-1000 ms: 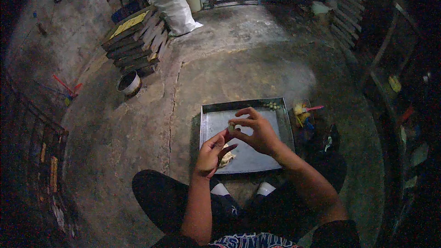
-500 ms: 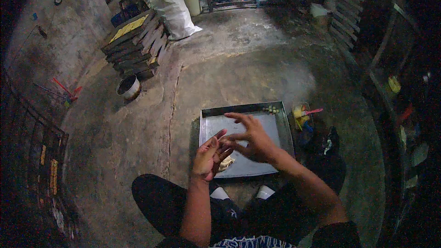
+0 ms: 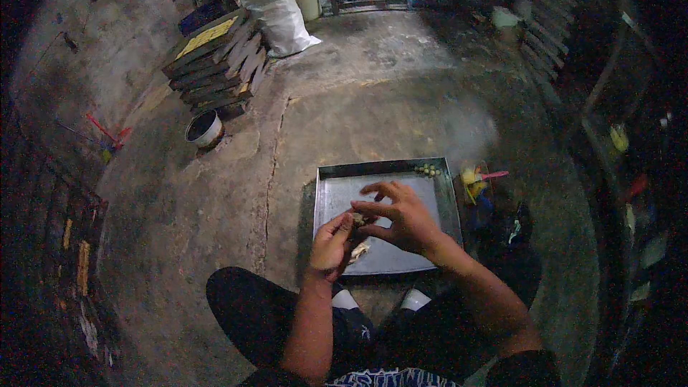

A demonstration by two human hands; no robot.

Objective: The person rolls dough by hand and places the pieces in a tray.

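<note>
Over the shallow metal tray [image 3: 401, 261] my left hand [image 3: 328, 247] is closed round a small pale greenish lump [image 3: 359, 220], pinched near the thumb and fingertips. My right hand [image 3: 407, 222] comes in from the right, its fingers curved and apart, with the tips close to or touching the lump; fingers partly hide the contact. Beneath the hands a beige, crumpled-looking piece [image 3: 359, 251] lies in the tray, partly covered by my left hand. Several small greenish balls [image 3: 428, 170] sit in the tray's far right corner.
Right of the tray stands a container with yellow contents [image 3: 473, 188] and a pink handle [image 3: 494, 175]. Farther left are a round pot [image 3: 205, 130], stacked trays [image 3: 215, 64] and a white sack [image 3: 279, 18]. My bent knees flank the tray's near side.
My left hand has gone from loosely spread fingers to gripping the lump, which now shows between the hands. My right hand has shifted slightly right and down. The view has moved a little.
</note>
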